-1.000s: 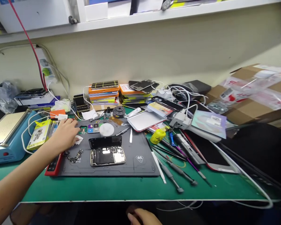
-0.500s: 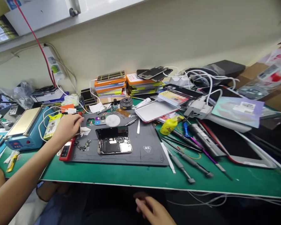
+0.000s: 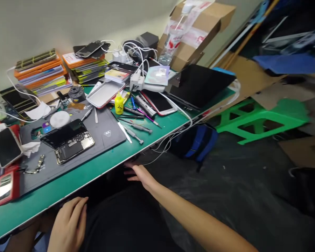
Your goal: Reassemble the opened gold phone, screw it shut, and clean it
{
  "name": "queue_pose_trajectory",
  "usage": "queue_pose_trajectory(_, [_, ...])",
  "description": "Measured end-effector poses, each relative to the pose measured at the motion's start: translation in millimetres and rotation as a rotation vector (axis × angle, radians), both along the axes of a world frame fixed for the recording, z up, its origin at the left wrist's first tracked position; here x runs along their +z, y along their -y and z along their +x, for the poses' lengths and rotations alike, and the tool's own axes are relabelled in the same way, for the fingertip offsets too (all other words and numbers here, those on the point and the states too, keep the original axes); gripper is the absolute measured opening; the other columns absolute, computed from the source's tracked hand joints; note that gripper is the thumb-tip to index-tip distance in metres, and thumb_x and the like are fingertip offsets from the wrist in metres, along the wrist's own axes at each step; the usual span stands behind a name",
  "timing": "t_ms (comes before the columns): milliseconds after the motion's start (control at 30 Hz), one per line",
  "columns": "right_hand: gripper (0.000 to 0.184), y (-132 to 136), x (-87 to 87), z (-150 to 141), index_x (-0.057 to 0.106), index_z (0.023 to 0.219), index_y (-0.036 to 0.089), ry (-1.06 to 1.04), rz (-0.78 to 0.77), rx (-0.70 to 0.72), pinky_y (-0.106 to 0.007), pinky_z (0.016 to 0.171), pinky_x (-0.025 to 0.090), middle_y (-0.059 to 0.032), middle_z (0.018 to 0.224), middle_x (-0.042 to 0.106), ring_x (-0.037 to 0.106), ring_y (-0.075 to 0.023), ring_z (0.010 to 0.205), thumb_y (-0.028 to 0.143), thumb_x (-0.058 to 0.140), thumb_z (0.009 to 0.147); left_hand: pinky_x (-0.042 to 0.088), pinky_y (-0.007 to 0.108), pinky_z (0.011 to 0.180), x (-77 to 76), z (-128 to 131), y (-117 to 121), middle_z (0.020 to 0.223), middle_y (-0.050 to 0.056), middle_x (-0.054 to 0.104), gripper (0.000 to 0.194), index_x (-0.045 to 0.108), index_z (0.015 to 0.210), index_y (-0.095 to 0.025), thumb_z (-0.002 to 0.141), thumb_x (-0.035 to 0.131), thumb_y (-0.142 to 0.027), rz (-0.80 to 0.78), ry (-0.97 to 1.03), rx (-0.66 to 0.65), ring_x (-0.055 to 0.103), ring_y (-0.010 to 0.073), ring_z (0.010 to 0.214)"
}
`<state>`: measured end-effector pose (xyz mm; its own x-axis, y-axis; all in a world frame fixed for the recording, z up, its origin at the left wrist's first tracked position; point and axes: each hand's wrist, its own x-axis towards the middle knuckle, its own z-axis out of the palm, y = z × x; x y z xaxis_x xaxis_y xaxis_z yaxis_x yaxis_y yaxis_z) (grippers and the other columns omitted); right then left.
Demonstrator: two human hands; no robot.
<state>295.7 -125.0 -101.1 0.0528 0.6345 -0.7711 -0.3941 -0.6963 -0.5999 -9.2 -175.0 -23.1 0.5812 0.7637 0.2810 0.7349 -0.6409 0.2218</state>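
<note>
Green bench (image 3: 91, 167); near its edge, left hand (image 3: 69, 222) loosely curled, any hold unclear, right hand (image 3: 140, 175) splayed.

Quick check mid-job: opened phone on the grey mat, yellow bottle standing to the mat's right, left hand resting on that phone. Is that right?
No: the left hand is not on the opened phone. The head view shows it below the front edge of the green table. The rest holds: the phone is on the grey mat, and the yellow bottle stands to the mat's right.
</note>
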Motion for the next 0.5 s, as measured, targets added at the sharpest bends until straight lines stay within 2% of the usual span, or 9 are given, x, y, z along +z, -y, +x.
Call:
queue_pose_trajectory(133, [0.027,4.1,-6.6,-1.4,0.069,0.105,0.013,0.061,0.028,-0.035,-0.029,0.072,0.061,-0.0044,0.1,0.073,0.07,-0.0144,0.082,0.04,0.065,0.107,0.052,0.047,0.095,11.4,-6.0,-10.3,0.12,0.015,0.07,0.03,0.061,0.135,-0.016,0.105,0.059,-0.016,0.076,-0.064,0.006,0.07,0.0295,0.104])
queue_pose_trajectory(267, [0.028,32.5,-7.7,4.1,0.069,0.101,0.014,0.072,0.045,0.018,-0.027,0.067,0.058,-0.0027,0.093,0.072,0.068,-0.0127,0.075,0.041,0.066,0.106,0.05,0.049,0.098,24.4,-2.4,-13.0,0.122,0.018,0.069,0.027,0.061,0.132,-0.012,0.107,0.054,-0.021,0.139,-0.079,-0.057,0.068,0.0319,0.106])
queue_pose_trajectory(333, [0.027,53.4,-6.5,10.5,0.07,0.102,0.014,0.078,0.048,0.065,-0.027,0.066,0.057,-0.0028,0.092,0.073,0.067,-0.0124,0.073,0.04,0.066,0.105,0.05,0.047,0.101,20.4,2.6,-10.6,0.123,0.018,0.069,0.027,0.062,0.129,-0.011,0.108,0.052,-0.024,0.121,-0.078,-0.09,0.068,0.0316,0.109])
queue_pose_trajectory(400, [0.028,75.2,-3.1,18.8,0.071,0.104,0.014,0.087,0.051,0.129,-0.026,0.068,0.057,-0.0041,0.094,0.075,0.068,-0.0122,0.074,0.041,0.065,0.105,0.049,0.045,0.104,10.1,10.1,-7.5,0.126,0.017,0.069,0.028,0.063,0.13,-0.011,0.109,0.05,-0.026,0.078,-0.09,-0.13,0.067,0.0302,0.112])
queue_pose_trajectory(500, [0.032,104.6,11.3,36.8,0.073,0.1,0.014,0.074,0.056,0.305,-0.023,0.069,0.056,-0.0074,0.097,0.08,0.069,-0.0116,0.075,0.044,0.062,0.102,0.055,0.044,0.101,-6.9,29.0,-7.1,0.128,0.015,0.07,0.033,0.064,0.132,-0.014,0.11,0.043,-0.026,0.026,-0.149,-0.217,0.07,0.0285,0.111])
